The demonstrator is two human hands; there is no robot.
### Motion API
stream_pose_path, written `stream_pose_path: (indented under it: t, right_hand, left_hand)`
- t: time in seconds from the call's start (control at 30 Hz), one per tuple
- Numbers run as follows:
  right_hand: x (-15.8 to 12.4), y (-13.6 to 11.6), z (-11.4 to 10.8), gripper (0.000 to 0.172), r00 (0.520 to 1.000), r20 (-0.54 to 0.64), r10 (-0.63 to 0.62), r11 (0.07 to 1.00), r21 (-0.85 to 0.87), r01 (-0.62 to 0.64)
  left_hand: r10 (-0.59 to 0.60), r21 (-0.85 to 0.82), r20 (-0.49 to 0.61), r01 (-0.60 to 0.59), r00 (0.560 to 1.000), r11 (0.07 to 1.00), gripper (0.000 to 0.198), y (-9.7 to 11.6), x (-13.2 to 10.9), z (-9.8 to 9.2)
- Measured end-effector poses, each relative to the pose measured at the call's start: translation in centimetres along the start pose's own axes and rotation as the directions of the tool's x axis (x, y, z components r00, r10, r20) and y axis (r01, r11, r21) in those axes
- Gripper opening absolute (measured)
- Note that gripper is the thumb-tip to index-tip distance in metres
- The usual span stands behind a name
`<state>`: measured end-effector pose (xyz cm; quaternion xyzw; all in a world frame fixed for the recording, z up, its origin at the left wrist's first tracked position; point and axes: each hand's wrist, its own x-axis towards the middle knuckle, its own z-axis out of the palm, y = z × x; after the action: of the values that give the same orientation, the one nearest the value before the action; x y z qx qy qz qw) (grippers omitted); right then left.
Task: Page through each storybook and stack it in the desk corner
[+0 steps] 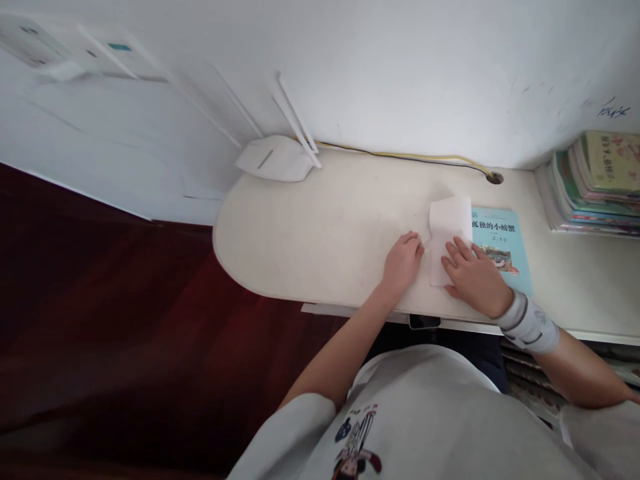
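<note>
A sheet of white paper (450, 217) lies over the left part of a light-blue book (520, 233), its top edge uneven and slightly raised. My right hand (475, 277) rests flat on the paper, fingers spread, with the thumb near its lower edge; a grey wristband (530, 323) is around that wrist. Just left of the paper, my left hand (404, 263) has its fingers curled together on the desk. A small pale strip shows between its fingertips and the paper's edge; I cannot make out what it is.
A white router (275, 159) with several antennas stands at the back left of the white desk (310, 233). Cables (415, 157) run along the wall into a desk hole (495, 178). Stacked books (595, 187) stand at the right. A dark phone-like object (424, 321) shows below the front edge.
</note>
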<state>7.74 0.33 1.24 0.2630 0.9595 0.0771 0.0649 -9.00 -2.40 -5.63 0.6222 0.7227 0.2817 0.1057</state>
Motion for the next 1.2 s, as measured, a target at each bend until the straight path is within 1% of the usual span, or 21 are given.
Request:
stream_pose_path:
  t: [0.13,0.23,0.3,0.53,0.67,0.73,0.87,0.93,0.97,1.03,1.07,1.1,1.13,1.17,1.2]
  right_hand:
    - [-0.1,0.0,0.3,0.043,0.999,-0.022,-0.024,1.0,-0.001,0.024]
    - [-0.2,0.0,0.7,0.043,0.999,-0.037,-0.032,0.999,0.008,0.032]
    - [-0.4,-0.1,0.8,0.043,0.999,-0.043,-0.019,1.0,0.005,0.019]
    - [-0.3,-0.6,1.0,0.044,0.998,-0.057,0.029,0.999,-0.034,-0.03]
    - [-0.1,-0.7,1.6,0.043,0.994,-0.089,0.062,0.998,-0.022,-0.064]
    - [-0.2,-0.8,2.0,0.042,0.993,-0.115,0.04,0.999,0.01,-0.039]
    - [-0.7,-0.7,2.1,0.048,0.983,-0.172,-0.066,0.991,0.099,0.084]
    - [-0.4,0.3,1.9,0.052,0.974,-0.213,-0.076,0.978,0.172,0.114]
    - [0.1,1.2,1.8,0.052,0.968,-0.246,-0.05,0.969,0.223,0.106]
    - [1.8,3.7,2.1,0.05,0.942,-0.329,0.063,0.933,0.355,0.062]
    - [2.9,5.1,2.4,0.05,0.918,-0.371,0.142,0.904,0.427,0.033]
    - [4.1,6.6,2.9,0.05,0.89,-0.403,0.212,0.863,0.505,0.023]
    - [5.3,8.0,3.5,0.052,0.869,-0.413,0.274,0.809,0.588,0.024]
    - [6.4,9.1,4.2,0.054,0.854,-0.407,0.325,0.75,0.66,0.029]
    - [7.3,10.0,5.0,0.056,0.851,-0.393,0.348,0.702,0.711,0.041]
  left_hand:
    - [0.006,0.026,-0.04,-0.005,0.999,1.0,0.015,0.1,0.1,0.2]
    - [0.029,0.08,-0.045,-0.025,0.999,0.997,0.018,0.1,0.1,0.3]
    - [0.044,0.083,-0.065,-0.039,0.997,0.996,0.019,0.1,0.0,0.4]
    - [0.088,-0.096,-0.228,-0.112,0.97,0.989,0.015,-0.5,-0.1,0.3]
    - [0.089,-0.18,-0.292,-0.146,0.952,0.973,0.011,-1.1,0.1,0.6]
    - [0.083,-0.192,-0.304,-0.146,0.949,0.97,0.011,-1.2,0.2,0.8]
    - [0.102,-0.154,-0.288,-0.151,0.952,0.977,0.012,-1.2,0.1,0.9]
    - [0.11,-0.121,-0.282,-0.149,0.953,0.981,0.013,-1.1,0.0,0.9]
    - [0.117,-0.102,-0.289,-0.152,0.95,0.983,0.014,-1.0,0.0,0.8]
    - [0.156,-0.057,-0.317,-0.183,0.936,0.981,0.018,-0.5,-0.3,0.5]
    - [0.203,-0.026,-0.317,-0.223,0.926,0.975,0.022,-0.1,-0.5,0.3]
    - [0.274,0.012,-0.295,-0.283,0.915,0.959,0.026,0.5,-0.8,0.1]
    - [0.362,0.053,-0.243,-0.36,0.9,0.931,0.033,1.2,-1.2,-0.1]
    - [0.449,0.093,-0.167,-0.439,0.878,0.894,0.042,2.0,-1.6,-0.2]
    - [0.523,0.128,-0.077,-0.512,0.849,0.85,0.051,2.8,-2.0,-0.2]
